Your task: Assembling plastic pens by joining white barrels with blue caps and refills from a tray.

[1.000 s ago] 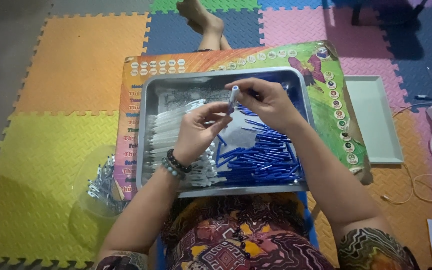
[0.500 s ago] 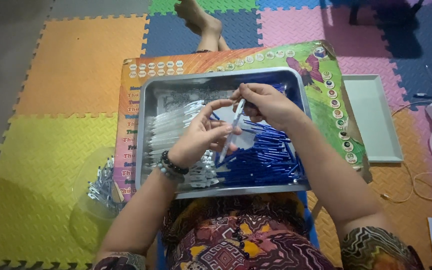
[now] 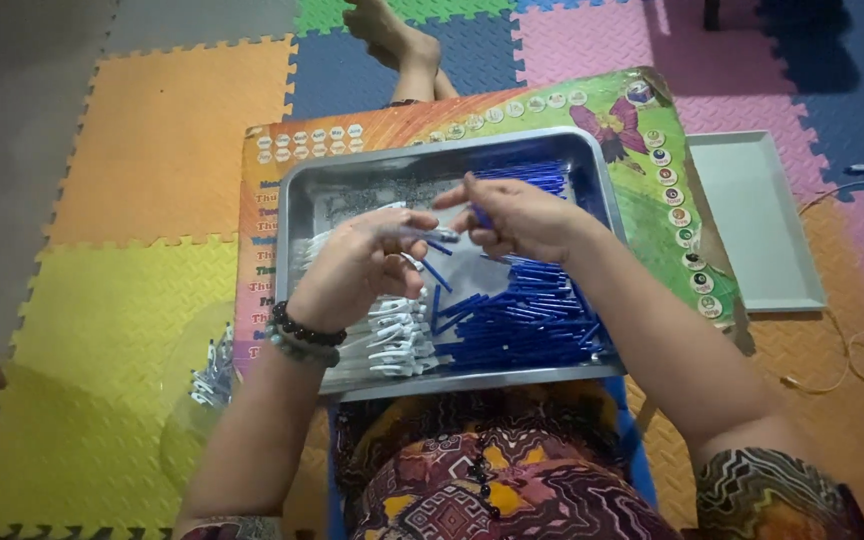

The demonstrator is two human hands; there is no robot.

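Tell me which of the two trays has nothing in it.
The pale tray on the floor mat to the person's right, beyond the colourful board. The metal tray under both hands holds blue tubes and white pieces; the pale one is bare.

- A thin pen barrel [image 3: 422, 234], blurred, lies roughly level between the fingertips of the left hand [image 3: 357, 268] and the right hand [image 3: 517, 215], above the middle of a metal tray [image 3: 297, 215].
- Blue pen tubes [image 3: 522, 320] lie heaped across the tray's right half, mostly pointing sideways.
- White pen parts [image 3: 387, 335] are stacked along the tray's left side, just beside the blue heap.
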